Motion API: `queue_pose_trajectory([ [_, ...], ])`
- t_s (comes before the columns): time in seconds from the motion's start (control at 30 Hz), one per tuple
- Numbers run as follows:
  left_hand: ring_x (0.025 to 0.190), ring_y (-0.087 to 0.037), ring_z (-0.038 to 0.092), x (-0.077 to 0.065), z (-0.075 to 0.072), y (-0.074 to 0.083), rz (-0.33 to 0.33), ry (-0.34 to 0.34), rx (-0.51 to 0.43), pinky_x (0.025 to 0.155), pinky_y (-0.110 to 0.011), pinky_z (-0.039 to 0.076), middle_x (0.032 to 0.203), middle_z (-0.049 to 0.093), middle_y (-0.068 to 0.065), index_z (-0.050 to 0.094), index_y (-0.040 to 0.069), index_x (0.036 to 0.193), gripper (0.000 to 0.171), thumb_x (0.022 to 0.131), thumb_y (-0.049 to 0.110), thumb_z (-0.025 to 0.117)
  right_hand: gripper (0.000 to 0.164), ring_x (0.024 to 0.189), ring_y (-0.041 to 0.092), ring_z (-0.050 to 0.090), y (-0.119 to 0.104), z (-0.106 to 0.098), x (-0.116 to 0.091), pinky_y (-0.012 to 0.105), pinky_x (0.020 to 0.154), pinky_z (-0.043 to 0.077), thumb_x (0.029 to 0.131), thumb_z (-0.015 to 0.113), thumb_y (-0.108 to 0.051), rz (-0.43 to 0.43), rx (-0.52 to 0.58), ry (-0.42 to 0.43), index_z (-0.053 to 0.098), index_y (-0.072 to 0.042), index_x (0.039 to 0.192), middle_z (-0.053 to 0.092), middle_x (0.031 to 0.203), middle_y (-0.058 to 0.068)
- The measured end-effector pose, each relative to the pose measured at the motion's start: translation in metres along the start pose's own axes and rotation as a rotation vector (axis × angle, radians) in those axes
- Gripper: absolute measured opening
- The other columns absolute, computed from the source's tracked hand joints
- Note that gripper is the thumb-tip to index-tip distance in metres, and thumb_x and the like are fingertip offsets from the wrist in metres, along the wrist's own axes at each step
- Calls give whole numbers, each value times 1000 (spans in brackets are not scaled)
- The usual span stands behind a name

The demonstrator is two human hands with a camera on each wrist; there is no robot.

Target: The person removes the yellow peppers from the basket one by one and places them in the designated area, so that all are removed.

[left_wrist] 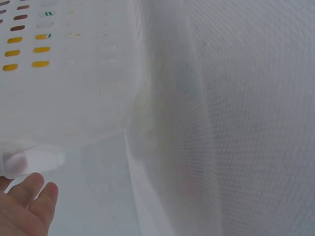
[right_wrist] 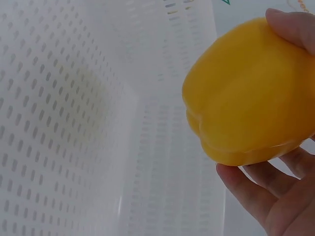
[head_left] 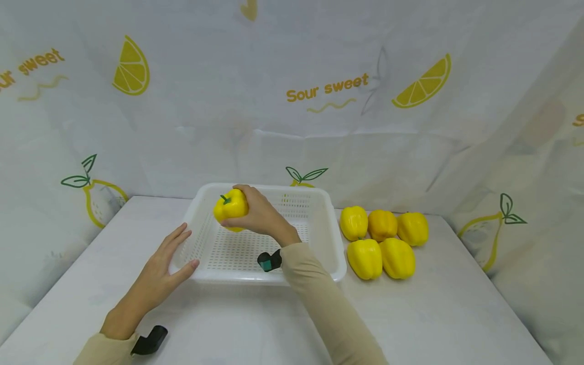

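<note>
A yellow bell pepper with a green stem is held in my right hand, above the left part of a white perforated plastic basket. In the right wrist view, thumb and fingers wrap the pepper, and the basket's slotted floor and walls lie beneath it. My left hand is at the basket's front left corner, fingers and thumb spread and fairly straight against the rim. The left wrist view shows the left hand's fingertips by the basket's rim, with most of that hand out of frame.
Several yellow bell peppers sit grouped on the table just right of the basket, one of them a deeper orange-yellow. A white table carries everything. Behind it hangs a white cloth printed with lemons and lettering.
</note>
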State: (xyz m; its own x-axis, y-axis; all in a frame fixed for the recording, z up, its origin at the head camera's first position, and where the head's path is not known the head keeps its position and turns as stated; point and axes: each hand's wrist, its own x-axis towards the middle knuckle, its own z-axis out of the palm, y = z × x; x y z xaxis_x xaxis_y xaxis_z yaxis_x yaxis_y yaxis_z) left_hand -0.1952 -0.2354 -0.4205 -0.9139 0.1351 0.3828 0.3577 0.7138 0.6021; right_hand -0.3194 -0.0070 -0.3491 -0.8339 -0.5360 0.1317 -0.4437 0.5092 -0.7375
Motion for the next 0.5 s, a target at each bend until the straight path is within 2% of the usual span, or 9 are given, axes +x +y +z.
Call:
queue_pose_trajectory([
  [0.3,142,-50,31,1,-1,1,2,-6,-8,104,-74,32,162,27,-15,39,4,149,68,92,27,68,84,110,18,56,-2,-16,-12,34,95,53,79,81,-33,29,55,47,37,-15,149,55,134,1],
  [0.5,142,-50,32,0,0,-1,4,-3,-14,104,-74,32,162,28,-14,40,4,149,68,92,26,68,86,109,19,57,-5,-24,-20,34,94,55,80,80,-35,41,90,45,36,-15,150,54,134,1],
])
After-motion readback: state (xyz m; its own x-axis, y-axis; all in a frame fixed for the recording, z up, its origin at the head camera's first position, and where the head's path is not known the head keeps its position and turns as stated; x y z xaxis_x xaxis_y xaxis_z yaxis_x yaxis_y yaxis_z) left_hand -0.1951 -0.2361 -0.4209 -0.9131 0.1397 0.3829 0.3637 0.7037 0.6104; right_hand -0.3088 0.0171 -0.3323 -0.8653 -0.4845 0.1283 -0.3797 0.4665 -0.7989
